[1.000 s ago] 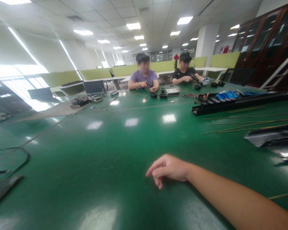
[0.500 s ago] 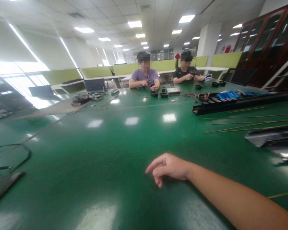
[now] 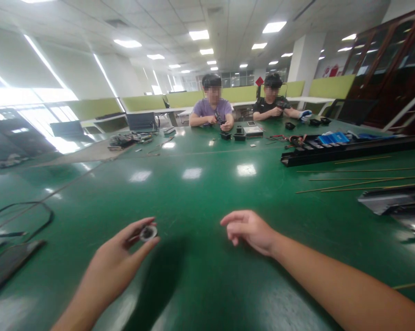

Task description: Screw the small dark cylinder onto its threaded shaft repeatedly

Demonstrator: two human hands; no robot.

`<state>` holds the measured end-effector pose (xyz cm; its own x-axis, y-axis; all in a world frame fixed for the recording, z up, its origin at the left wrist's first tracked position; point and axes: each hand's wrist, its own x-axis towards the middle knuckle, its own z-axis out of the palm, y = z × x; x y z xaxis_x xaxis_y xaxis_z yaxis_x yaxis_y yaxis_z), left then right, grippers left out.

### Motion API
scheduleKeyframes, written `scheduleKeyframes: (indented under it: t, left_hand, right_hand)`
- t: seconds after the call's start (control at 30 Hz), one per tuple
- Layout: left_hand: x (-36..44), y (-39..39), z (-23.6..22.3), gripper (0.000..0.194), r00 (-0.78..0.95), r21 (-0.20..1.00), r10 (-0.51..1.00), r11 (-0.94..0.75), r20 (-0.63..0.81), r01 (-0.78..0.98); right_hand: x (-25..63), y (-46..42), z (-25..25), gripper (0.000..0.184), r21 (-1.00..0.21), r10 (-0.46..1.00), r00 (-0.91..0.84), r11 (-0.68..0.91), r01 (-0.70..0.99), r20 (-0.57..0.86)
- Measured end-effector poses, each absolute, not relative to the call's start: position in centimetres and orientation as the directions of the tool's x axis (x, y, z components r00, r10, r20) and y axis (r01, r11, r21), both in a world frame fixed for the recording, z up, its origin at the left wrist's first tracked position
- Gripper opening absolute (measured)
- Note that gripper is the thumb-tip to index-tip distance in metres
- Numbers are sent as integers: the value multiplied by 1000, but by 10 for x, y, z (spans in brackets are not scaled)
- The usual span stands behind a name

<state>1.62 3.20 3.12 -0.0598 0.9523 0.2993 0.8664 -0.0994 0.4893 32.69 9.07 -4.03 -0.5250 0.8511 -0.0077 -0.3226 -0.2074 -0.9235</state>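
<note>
My left hand [image 3: 124, 253] has come in at the lower left, thumb and fingers closed around a small round part [image 3: 148, 233]. That part has a pale silvery rim and a dark middle; I cannot make out its exact kind. It is held above the green table [image 3: 193, 202], and the arm's shadow falls to its right. Across from it, my right hand [image 3: 250, 231] hangs low over the tabletop with loosely bent fingers set apart. Nothing is in it.
Two people [image 3: 212, 108] sit at the far side with small black trays [image 3: 239, 137] before them. A long black channel [image 3: 331, 154], thin rods [image 3: 348, 179] and dark metal pieces [image 3: 394, 202] lie to the right. A dark flat slab [image 3: 16, 266] lies at left.
My left hand has entered view with the small round part in its fingers. The right hand appears slightly higher and farther right, its fingers still loosely bent. The view has shifted slightly.
</note>
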Motion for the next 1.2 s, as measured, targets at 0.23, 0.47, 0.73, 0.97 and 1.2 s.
scheduleKeyframes:
  t: [0.23, 0.47, 0.73, 0.97, 1.2]
  left_hand:
    - [115, 103, 0, 30, 267, 560, 904, -417, 333, 716]
    - [113, 105, -35, 33, 440, 438, 800, -594, 408, 675]
    - [114, 98, -36, 30, 344, 512, 823, -555, 452, 656]
    - [124, 89, -32, 22, 417, 469, 757, -644, 503, 604]
    - [124, 89, -34, 22, 419, 527, 772, -634, 478, 566]
  right_hand:
    - [335, 110, -54, 38, -985, 984, -133, 132, 111, 117]
    - [331, 102, -57, 48, -892, 954, -239, 262, 369, 182]
    - [330, 96, -51, 36, -816, 932, -272, 344, 464, 238]
    - [330, 94, -49, 30, -815, 919, -288, 377, 441, 270]
    - [331, 90, -47, 25, -791, 906, -301, 410, 455, 297]
